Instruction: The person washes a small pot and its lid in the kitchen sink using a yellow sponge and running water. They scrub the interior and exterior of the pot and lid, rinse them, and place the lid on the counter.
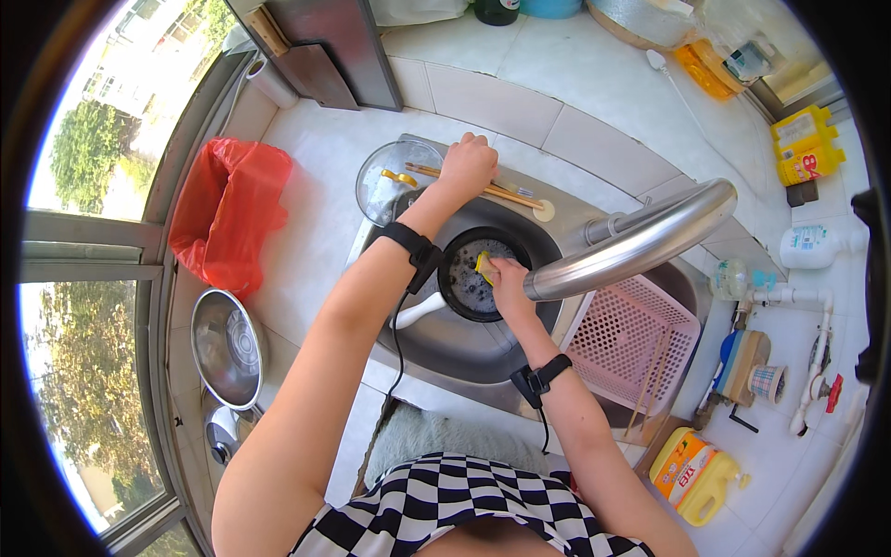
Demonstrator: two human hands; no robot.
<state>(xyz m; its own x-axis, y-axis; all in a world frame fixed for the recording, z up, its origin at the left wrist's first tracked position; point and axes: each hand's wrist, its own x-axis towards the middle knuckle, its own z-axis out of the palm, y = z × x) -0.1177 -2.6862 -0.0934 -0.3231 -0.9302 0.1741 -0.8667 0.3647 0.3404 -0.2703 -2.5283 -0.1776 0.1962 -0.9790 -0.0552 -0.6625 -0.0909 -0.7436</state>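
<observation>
A small dark pan (pixel 456 296) with a white handle (pixel 421 311) sits in the metal sink basin (pixel 445 351), filled with foamy water. My right hand (pixel 511 282) reaches into the pan, gripping a yellow sponge (pixel 483 264). My left hand (pixel 470 163) is at the sink's back ledge, fingers curled downward over wooden chopsticks (pixel 518 198) and a fork (pixel 515 186). Whether those fingers grip anything is hidden by the back of the hand. Left of it lies a clear glass lid (pixel 372 177) with a yellow knob (pixel 399 178).
A steel faucet (pixel 640 250) arches over the sink's right side. Beside it, a pink perforated basket (pixel 630 341) holds long chopsticks (pixel 651 379). Leftward are a red plastic bag (pixel 230 202) and a steel bowl (pixel 226 348). A yellow detergent jug (pixel 696 477) stands at lower right.
</observation>
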